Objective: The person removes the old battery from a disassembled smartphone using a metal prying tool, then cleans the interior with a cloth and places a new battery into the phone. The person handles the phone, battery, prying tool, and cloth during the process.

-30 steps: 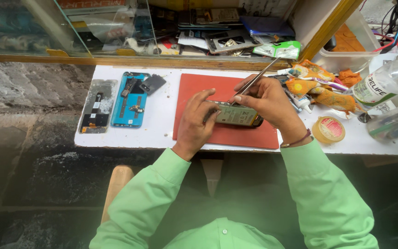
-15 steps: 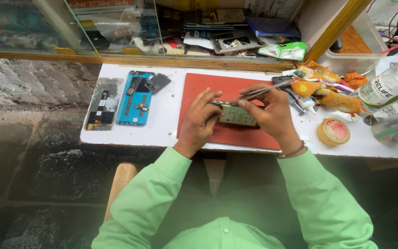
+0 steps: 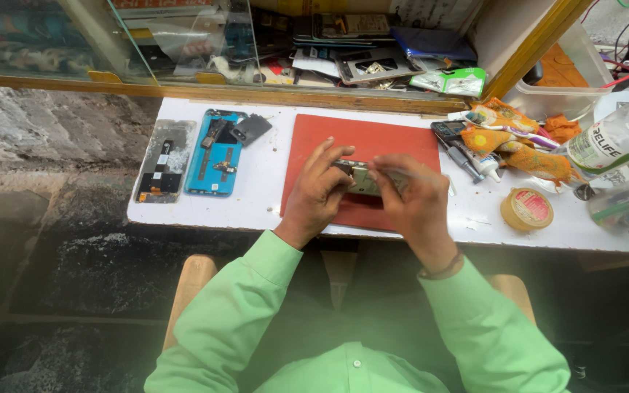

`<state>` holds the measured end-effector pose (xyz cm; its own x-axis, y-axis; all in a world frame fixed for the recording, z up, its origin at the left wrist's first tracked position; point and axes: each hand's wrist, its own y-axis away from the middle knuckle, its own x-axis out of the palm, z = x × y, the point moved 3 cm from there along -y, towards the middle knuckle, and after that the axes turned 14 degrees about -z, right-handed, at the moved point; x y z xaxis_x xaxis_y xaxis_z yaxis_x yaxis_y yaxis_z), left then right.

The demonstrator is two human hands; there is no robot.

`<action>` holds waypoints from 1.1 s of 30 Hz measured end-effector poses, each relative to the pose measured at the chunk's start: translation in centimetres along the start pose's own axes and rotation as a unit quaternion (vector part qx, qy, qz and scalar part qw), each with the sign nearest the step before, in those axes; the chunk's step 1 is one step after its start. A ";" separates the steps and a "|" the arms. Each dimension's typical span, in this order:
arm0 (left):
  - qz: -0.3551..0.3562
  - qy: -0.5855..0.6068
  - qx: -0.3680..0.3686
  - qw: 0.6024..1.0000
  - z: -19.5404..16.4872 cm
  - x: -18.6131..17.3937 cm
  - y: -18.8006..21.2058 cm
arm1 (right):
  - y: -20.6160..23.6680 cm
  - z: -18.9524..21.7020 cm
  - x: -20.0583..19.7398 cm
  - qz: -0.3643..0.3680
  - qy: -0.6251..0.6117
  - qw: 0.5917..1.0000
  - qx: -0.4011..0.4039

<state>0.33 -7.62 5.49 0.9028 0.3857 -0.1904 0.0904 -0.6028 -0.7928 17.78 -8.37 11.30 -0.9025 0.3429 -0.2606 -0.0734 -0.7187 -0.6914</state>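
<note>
Since the earlier frame, right hand (image 3: 410, 198) has drawn in over the small circuit board (image 3: 362, 178), and its thin tool, earlier angled up and away, now lies nearly level. Left hand (image 3: 317, 191) pinches the board's near-left edge; both hands grip closed, board between them above the red mat (image 3: 314, 145). Judged best practice: brace wrists on the white bench (image 3: 271, 204), keep the tool (image 3: 416, 173) tip shallow, apply light pressure.
</note>
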 end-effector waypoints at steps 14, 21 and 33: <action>-0.013 -0.040 0.023 0.999 -0.5 0.4 0.1 | -5.9 -1.6 0.5 0.210 0.040 0.968 0.129; -0.025 -0.070 0.061 0.995 -0.9 0.5 0.0 | -3.7 -1.4 -0.1 0.140 0.001 0.981 0.134; -0.048 -0.087 0.069 0.993 -2.3 0.2 -0.6 | -0.1 -0.1 -0.3 0.000 -0.052 0.997 -0.055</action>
<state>1.42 -8.78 7.25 0.8051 0.5592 -0.1975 0.1037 -0.4606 -0.8816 18.13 -8.38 11.36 -0.9424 0.2734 -0.1927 -0.0314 -0.6460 -0.7627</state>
